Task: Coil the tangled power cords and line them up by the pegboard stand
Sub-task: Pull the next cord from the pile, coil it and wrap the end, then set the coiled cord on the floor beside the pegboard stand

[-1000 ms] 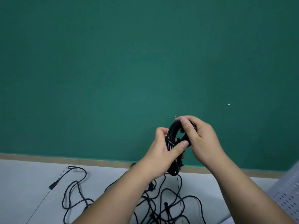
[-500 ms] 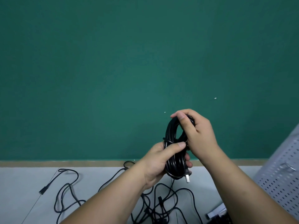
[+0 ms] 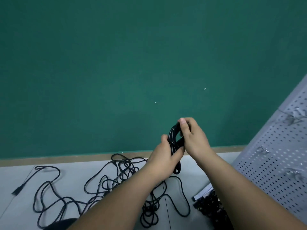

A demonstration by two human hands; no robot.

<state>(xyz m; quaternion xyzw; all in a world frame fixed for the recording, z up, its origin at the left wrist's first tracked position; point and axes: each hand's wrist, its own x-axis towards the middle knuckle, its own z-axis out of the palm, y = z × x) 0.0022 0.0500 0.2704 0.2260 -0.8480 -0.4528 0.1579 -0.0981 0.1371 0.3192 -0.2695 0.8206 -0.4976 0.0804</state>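
A coiled black power cord [image 3: 174,138] is held upright in the air in front of the green wall. My left hand [image 3: 163,156] grips its middle, thumb across the strands. My right hand [image 3: 193,136] pinches the top of the loop, with the thumb on the near side. The coil's lower end [image 3: 177,170] hangs below my left hand. Below, a tangle of black power cords [image 3: 119,178] sprawls over the grey floor, one plug end [image 3: 16,190] lying far left. The grey pegboard stand [image 3: 280,163] leans at the right edge.
The green wall [image 3: 116,72] with a tan baseboard [image 3: 66,159] closes the back. Metal hooks [image 3: 263,149] stick out of the pegboard. A dark bundle of cords [image 3: 209,205] and a white strip lie at the pegboard's foot. A dark shape shows at the bottom edge.
The view has tilted down and swung right, showing more floor and pegboard. My left hand has slid round the coil's middle, and the plug that hung below the coil is no longer visible.
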